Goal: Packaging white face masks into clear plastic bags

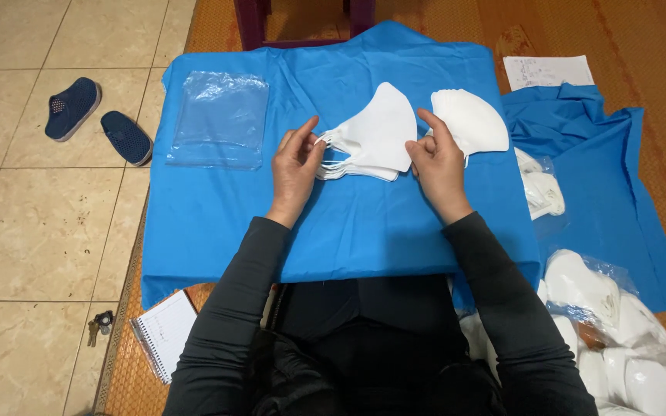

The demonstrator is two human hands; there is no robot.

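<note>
So here's my setup, looking straight down at it: blue cloth (pixel 348 231) spread over the counter, and I'm sitting right up against it. In the middle of the frame I've got a small stack of white masks (pixel 375 135), folded flat. My left hand (pixel 296 166) is pinching the ear loops on the left end of the stack, fingers closed on the elastic. My right hand (pixel 435 162) is pinching the right edge, index finger pointing up along the fold. Both hands are gripping the same stack, holding it just at the cloth; can't tell if it's fully resting on it.

How far along, judging by what's lying around: just right of my right hand sits a second stack of masks (pixel 472 119), loose and unbagged. Upper left of the cloth there's a pile of clear plastic bags (pixel 219 119), flat and with nothing in them as far as I can see. Over on the right edge there's a bagged pack of masks (pixel 543 189), and lower right of the frame a whole heap of bagged masks (pixel 618 331), so a fair few look done already. The two loose stacks are what's left that I can see.

Random background stuff: blue shoes (pixel 98 123) on the tile at upper left, a spiral notebook (pixel 165 333) and keys (pixel 100 323) at lower left, a paper sheet (pixel 547 72) upper right.
</note>
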